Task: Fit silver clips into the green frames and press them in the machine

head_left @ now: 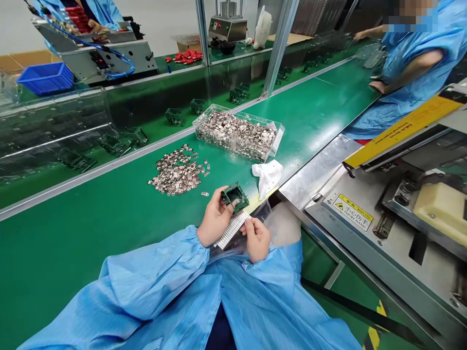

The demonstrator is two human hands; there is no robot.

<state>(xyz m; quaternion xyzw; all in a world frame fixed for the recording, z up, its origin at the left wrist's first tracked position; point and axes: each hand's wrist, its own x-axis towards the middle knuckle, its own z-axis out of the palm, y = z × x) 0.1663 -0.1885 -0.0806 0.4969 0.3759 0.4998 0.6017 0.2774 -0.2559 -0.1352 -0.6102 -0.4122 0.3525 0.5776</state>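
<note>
My left hand point(217, 217) is closed around a dark green plastic housing point(235, 197), a squarish open frame, held just over the near edge of the green bench. Below the housing a sheet of small whitish labels point(230, 232) slants down between my hands. My right hand point(257, 238) pinches the right edge of this sheet with thumb and forefinger. Whether a single label has come loose at the fingertips is too small to tell. A pile of small metal pieces point(178, 172) lies on the bench beyond my left hand. A white cloth point(268, 176) rests to the right of the housing.
A clear tray point(279, 141) full of metal pieces stands farther back. Green housings point(174, 116) line the strip behind the metal rail. At right is a press machine point(353, 214) with a warning label. One co-worker point(419, 73) is at the right, another point(105, 14) behind the left machine.
</note>
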